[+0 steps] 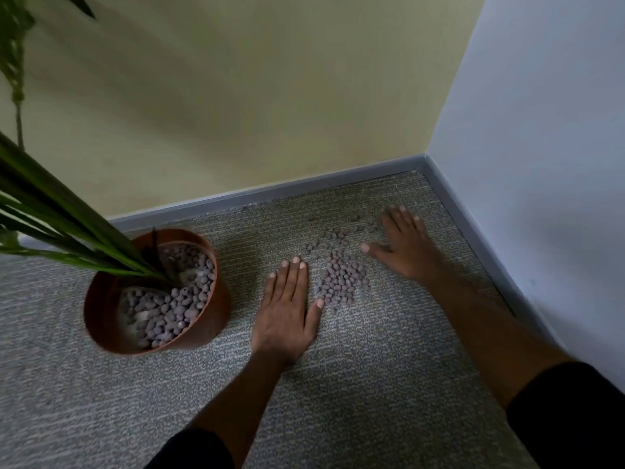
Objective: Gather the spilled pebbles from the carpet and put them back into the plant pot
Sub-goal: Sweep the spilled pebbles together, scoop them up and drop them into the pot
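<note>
In the corner where two walls meet, a grey carpet is seen, with one brown plant pot stood on it at the left, partly filled with pebbles. Two hands are laid flat on the carpet, fingers extended and nothing grasped. The left hand is placed between the pot and the spilled pebbles, its thumb touching the heap's near edge. The right hand is spread at the heap's far right. The pebbles are too many to be counted; a dense cluster lies between the hands, with strays scattered towards the skirting.
</note>
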Demonstrator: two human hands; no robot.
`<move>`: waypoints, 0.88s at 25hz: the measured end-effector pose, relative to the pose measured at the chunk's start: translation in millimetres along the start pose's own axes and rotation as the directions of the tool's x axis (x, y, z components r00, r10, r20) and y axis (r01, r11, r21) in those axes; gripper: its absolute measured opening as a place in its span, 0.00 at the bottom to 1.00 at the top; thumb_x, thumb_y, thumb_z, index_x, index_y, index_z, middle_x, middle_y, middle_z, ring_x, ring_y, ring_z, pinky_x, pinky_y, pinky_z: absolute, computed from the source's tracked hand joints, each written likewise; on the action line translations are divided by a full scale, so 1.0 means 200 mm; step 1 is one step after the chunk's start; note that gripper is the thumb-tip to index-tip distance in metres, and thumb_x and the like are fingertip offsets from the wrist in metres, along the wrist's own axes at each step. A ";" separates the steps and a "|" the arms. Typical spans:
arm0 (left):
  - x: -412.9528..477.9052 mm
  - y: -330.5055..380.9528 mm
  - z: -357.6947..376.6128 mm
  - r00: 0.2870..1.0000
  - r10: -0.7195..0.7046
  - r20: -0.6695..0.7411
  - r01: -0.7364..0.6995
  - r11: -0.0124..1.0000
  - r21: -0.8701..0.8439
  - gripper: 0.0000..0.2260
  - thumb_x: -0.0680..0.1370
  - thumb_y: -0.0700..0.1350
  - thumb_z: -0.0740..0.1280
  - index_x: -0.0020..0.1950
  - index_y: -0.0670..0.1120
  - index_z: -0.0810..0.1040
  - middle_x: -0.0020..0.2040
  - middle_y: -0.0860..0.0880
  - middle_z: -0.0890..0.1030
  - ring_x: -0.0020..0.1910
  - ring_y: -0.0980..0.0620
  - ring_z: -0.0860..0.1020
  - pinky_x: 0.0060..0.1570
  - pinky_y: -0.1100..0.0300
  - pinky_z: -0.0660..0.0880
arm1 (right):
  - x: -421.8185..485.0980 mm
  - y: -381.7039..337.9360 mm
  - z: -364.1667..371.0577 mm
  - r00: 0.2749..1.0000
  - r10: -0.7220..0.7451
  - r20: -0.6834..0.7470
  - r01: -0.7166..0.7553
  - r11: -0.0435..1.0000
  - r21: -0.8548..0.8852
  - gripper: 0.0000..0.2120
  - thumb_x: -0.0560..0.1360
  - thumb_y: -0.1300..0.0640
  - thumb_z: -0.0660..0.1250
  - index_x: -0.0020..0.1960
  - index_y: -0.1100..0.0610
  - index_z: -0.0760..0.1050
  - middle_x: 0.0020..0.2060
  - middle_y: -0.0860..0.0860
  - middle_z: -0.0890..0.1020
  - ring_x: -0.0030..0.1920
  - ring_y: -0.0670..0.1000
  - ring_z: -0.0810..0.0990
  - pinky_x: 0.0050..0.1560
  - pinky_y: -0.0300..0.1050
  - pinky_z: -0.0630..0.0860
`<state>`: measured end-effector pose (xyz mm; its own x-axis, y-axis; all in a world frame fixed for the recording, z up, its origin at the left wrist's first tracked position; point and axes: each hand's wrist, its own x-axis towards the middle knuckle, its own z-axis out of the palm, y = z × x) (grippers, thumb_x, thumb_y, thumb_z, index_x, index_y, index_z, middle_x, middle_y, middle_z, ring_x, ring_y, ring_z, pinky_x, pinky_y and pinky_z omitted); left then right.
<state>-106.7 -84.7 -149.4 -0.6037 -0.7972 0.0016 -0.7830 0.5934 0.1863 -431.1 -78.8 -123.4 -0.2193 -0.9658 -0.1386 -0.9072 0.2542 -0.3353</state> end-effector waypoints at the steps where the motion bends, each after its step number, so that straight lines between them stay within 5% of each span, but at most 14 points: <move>1: 0.00 0.00 0.00 1.000 -0.002 0.001 0.002 1.000 -0.001 0.34 0.87 0.64 0.42 0.88 0.46 0.39 0.89 0.47 0.39 0.88 0.50 0.36 0.87 0.45 0.46 | 0.00 -0.03 0.02 0.999 -0.048 -0.019 0.048 0.999 0.013 0.52 0.77 0.18 0.49 0.88 0.51 0.46 0.89 0.53 0.45 0.88 0.55 0.39 0.87 0.65 0.43; 7: 0.00 0.01 -0.01 1.000 -0.014 -0.017 0.014 1.000 0.002 0.35 0.87 0.63 0.45 0.88 0.46 0.41 0.89 0.47 0.42 0.88 0.50 0.39 0.86 0.43 0.51 | -0.14 -0.11 0.15 0.915 -0.307 -0.262 0.348 0.929 0.125 0.39 0.82 0.29 0.60 0.84 0.52 0.65 0.86 0.50 0.62 0.88 0.51 0.55 0.83 0.63 0.63; 9: 0.00 0.01 -0.01 0.999 -0.025 -0.028 0.025 1.000 -0.005 0.36 0.87 0.64 0.46 0.88 0.46 0.41 0.89 0.47 0.42 0.88 0.50 0.39 0.87 0.44 0.50 | -0.06 -0.10 0.12 0.939 -0.207 -0.273 0.241 0.966 0.096 0.42 0.81 0.26 0.59 0.86 0.49 0.61 0.87 0.51 0.58 0.88 0.53 0.54 0.85 0.63 0.58; 12: 0.00 0.01 -0.01 0.999 -0.047 -0.028 0.046 0.999 -0.025 0.36 0.87 0.64 0.47 0.88 0.45 0.42 0.89 0.46 0.44 0.88 0.50 0.40 0.87 0.45 0.50 | 0.13 -0.13 0.07 0.997 -0.042 -0.071 0.041 0.999 -0.011 0.52 0.77 0.18 0.47 0.89 0.51 0.44 0.89 0.50 0.42 0.88 0.53 0.38 0.86 0.57 0.39; 15: 0.00 0.01 -0.02 0.996 -0.086 -0.036 0.085 0.996 -0.028 0.35 0.88 0.62 0.46 0.88 0.44 0.45 0.89 0.45 0.45 0.88 0.50 0.41 0.87 0.45 0.51 | 0.24 -0.24 0.09 0.982 -0.188 0.007 0.188 0.982 -0.029 0.51 0.77 0.19 0.45 0.89 0.51 0.46 0.89 0.48 0.44 0.88 0.50 0.37 0.87 0.59 0.40; 20: 0.00 0.02 -0.03 0.993 -0.119 -0.026 0.118 0.993 -0.024 0.34 0.88 0.62 0.46 0.88 0.43 0.47 0.89 0.45 0.46 0.88 0.49 0.41 0.87 0.46 0.49 | 0.09 -0.30 0.19 0.882 -0.465 -0.075 0.471 0.878 0.088 0.38 0.86 0.32 0.55 0.87 0.54 0.58 0.88 0.49 0.57 0.88 0.49 0.49 0.86 0.61 0.55; 22: 0.00 0.02 -0.02 0.992 -0.121 -0.022 0.120 0.993 -0.019 0.32 0.88 0.59 0.46 0.88 0.43 0.48 0.89 0.44 0.47 0.88 0.49 0.42 0.87 0.45 0.51 | 0.01 -0.28 0.23 0.819 -0.560 -0.123 0.567 0.823 0.031 0.34 0.87 0.35 0.56 0.87 0.53 0.60 0.88 0.49 0.56 0.89 0.50 0.50 0.87 0.59 0.53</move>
<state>-108.9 -83.6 -144.4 -0.5012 -0.8653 0.0009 -0.8471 0.4909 0.2035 -364.4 -92.0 -148.2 0.2842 -0.9399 0.1892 -0.8597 -0.3372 -0.3837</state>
